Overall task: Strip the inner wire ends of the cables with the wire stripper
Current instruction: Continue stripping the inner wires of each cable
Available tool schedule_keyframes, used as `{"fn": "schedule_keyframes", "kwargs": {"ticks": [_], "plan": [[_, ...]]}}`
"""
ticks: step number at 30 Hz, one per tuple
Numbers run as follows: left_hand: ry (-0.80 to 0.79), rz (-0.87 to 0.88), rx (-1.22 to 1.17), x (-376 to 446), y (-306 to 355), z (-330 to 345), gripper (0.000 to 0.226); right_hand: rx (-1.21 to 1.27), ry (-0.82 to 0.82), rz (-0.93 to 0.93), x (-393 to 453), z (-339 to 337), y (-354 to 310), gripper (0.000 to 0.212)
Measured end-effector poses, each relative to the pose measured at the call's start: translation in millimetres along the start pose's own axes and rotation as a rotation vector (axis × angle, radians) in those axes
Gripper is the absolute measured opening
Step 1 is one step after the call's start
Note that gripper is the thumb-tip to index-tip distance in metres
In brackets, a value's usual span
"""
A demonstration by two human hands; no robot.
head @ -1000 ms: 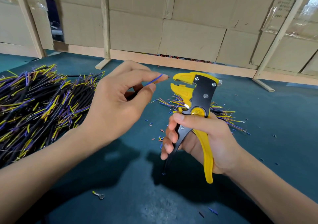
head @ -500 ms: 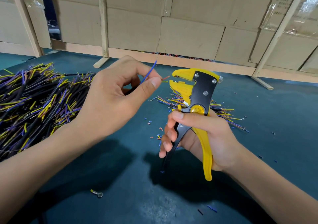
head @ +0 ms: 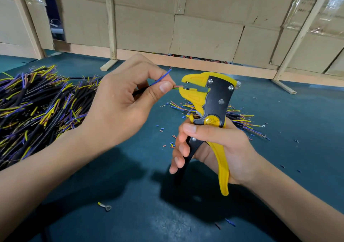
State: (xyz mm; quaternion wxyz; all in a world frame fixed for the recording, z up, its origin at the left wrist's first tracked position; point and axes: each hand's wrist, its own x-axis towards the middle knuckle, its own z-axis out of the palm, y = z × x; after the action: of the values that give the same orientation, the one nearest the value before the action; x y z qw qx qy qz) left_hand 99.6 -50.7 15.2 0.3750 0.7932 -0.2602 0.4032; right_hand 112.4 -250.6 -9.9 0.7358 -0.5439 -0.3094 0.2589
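Nearest me on the dark teal table [head: 130,213] lies a single ring terminal [head: 105,206] with a yellow collar, and off to its right a few loose scraps of stripped insulation [head: 229,222]. Just beyond, my right hand [head: 214,148] wraps the yellow and black wire stripper [head: 208,115], thumb across the front below the yellow pivot, fingers curled round the black handle, the yellow handle lying in my palm. The tool stands upright with its yellow jaws parted and facing left. Level with those jaws, my left hand [head: 121,107] pinches a black cable [head: 138,92] between thumb and forefinger; its brown inner wire [head: 179,87] points right, its tip at the mouth of the jaws, while its blue inner wire [head: 162,78] sticks up and away. At my left elbow spreads the big pile of black cables [head: 33,107] with yellow, purple and brown ends. Behind the stripper lies a smaller heap of cables [head: 240,119], some with ring terminals, amid more coloured scraps. Farthest off, cardboard panels [head: 204,35] in wooden framing close the table's back edge.
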Motion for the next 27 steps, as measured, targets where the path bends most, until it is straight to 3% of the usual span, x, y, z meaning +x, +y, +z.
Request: {"fn": "schedule_keyframes", "kwargs": {"ticks": [11, 18, 27], "plan": [[0.058, 0.009, -0.003, 1.6, 2.4, -1.8, 0.007, -0.041, -0.043, -0.012, -0.8, -3.4, 0.2, 0.019], [-0.009, 0.031, -0.005, 3.7, 1.4, -7.0, 0.006, 0.007, -0.036, 0.001, -0.6, -1.2, -0.6, 0.017], [-0.063, 0.112, 0.165, 7.0, 2.6, -12.6, 0.015, 0.013, -0.059, 0.022, -0.8, -2.1, -2.4, 0.019]]}}
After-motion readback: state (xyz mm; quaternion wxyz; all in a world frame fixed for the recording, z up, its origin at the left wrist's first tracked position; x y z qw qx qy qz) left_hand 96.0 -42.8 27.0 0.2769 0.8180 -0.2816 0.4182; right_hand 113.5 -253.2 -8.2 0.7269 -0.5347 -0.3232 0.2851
